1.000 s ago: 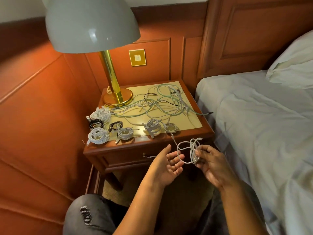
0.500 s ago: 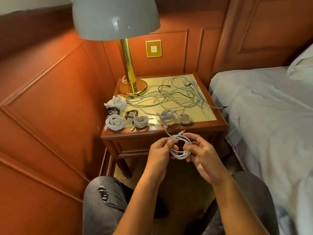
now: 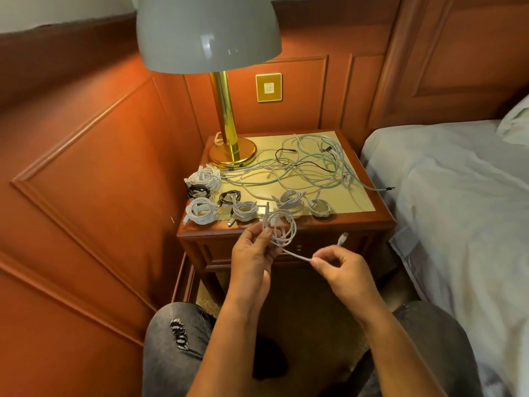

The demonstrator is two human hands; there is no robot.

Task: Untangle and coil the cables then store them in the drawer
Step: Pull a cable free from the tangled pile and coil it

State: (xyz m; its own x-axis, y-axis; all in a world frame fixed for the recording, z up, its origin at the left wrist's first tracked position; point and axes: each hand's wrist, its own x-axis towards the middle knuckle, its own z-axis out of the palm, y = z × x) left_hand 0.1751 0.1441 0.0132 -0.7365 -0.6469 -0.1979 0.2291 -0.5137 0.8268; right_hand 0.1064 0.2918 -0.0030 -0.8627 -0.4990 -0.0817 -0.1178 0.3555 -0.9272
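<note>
Loops of the white cable (image 3: 282,230) sit pinched in your left hand (image 3: 252,253) off the worktop's (image 3: 357,217) front edge; your right hand (image 3: 342,267) pinches its tail. Tug hard and the coil likely springs loose.

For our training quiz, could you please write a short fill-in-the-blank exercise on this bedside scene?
1. The left hand holds the loops of a white cable while the ____ hand pinches its tail.
2. The brass lamp stands on the wooden ____.
3. The nightstand's drawer is ____.
4. The tangled green and white cables lie ____ the row of small coiled cables.

Missing words: right; nightstand; closed; behind
</note>
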